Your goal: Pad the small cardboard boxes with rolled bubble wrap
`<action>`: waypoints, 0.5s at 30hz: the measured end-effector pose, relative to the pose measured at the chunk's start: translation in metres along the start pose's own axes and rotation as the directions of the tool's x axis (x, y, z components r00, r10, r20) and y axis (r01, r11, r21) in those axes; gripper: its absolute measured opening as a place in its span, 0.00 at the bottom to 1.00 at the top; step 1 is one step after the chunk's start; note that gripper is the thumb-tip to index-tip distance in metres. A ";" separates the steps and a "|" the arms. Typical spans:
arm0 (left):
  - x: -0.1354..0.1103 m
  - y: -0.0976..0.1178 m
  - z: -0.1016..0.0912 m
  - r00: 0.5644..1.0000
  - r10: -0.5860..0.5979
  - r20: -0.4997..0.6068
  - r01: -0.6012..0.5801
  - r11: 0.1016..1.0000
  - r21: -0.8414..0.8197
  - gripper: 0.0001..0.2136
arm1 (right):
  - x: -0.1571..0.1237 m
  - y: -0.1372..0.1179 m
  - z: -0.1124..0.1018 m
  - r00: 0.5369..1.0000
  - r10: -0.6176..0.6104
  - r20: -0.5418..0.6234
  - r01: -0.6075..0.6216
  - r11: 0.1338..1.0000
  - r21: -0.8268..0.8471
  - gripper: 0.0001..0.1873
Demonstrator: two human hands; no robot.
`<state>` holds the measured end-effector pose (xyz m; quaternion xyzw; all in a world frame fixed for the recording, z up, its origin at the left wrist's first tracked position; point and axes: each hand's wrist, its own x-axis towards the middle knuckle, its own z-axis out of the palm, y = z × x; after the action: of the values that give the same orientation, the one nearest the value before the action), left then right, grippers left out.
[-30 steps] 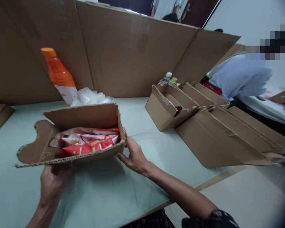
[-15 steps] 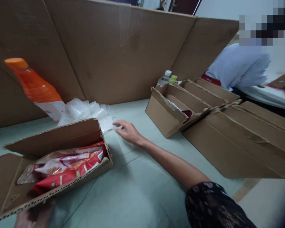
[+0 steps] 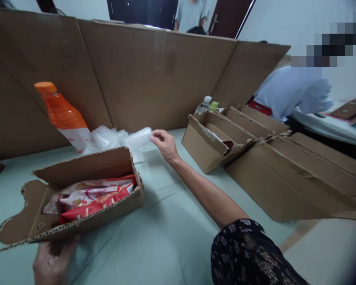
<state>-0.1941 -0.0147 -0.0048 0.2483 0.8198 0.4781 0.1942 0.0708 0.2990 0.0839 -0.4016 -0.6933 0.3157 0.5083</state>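
Pale green worktop [image 3: 163, 221], cardboard partition [image 3: 166, 79] behind, dark door [image 3: 230, 18] beyond. Right hand [image 3: 165, 146]: narrow grip pinching clear plastic [image 3: 140, 137]. Left hand [image 3: 55, 259]: grip holding open carton [image 3: 127, 205] from below.

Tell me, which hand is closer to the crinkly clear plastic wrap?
Right. The right hand pinches the crinkly clear plastic wrap; the left hand is farther, across the open brown cardboard box, at its near side.
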 end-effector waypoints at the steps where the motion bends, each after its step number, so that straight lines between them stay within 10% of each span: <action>1: -0.001 0.009 0.001 1.000 0.003 -0.001 -0.003 0.999 -0.038 0.25 | -0.022 0.001 -0.014 1.000 0.014 0.003 -0.014 1.000 0.023 0.09; 8: 0.002 0.031 -0.004 1.000 0.024 -0.013 -0.024 0.999 -0.028 0.26 | -0.183 0.011 -0.082 0.935 0.226 0.273 -0.201 0.973 -0.117 0.07; 15: -0.006 0.027 -0.003 0.997 0.070 0.019 -0.066 0.986 -0.153 0.23 | -0.180 -0.013 -0.107 0.960 0.230 0.156 -0.208 0.967 -0.149 0.10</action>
<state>-0.1850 -0.0087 0.0208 0.2664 0.7695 0.5426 0.2063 0.1990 0.1382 0.0441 -0.4795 -0.7051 0.3575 0.3809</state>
